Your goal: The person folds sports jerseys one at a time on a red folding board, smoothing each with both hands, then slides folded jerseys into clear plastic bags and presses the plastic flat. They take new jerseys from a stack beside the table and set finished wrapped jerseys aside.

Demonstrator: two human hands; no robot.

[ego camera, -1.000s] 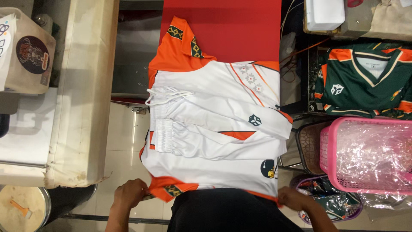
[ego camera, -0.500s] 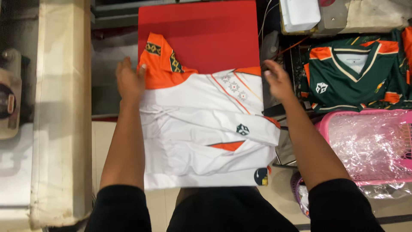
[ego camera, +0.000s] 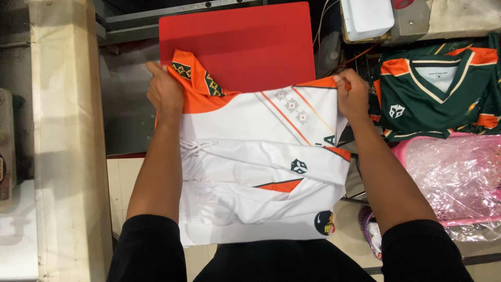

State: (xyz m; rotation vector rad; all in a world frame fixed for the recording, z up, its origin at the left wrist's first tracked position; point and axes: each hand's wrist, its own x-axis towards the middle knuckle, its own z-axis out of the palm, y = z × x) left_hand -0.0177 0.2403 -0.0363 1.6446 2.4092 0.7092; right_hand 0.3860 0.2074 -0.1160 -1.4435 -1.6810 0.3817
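A white and orange sports jersey (ego camera: 261, 156) with white shorts folded on top lies on a red board (ego camera: 240, 47). My left hand (ego camera: 164, 91) grips the jersey's orange top left corner. At the top right edge of the jersey, my right hand (ego camera: 352, 94) pinches the cloth. Both arms stretch forward over the garment, lifting its far edge off the board. A small dark emblem (ego camera: 298, 166) shows on the shorts.
A green and orange jersey (ego camera: 433, 94) lies at the right. Below it stands a pink basket (ego camera: 402, 151) lined with clear plastic. A white box (ego camera: 368, 18) sits at the top. A pale cloth-covered bench (ego camera: 57, 130) runs along the left.
My hands moved from the near hem up to the far corners of the jersey and took hold there. The near part has been folded up and the far edge is raised.
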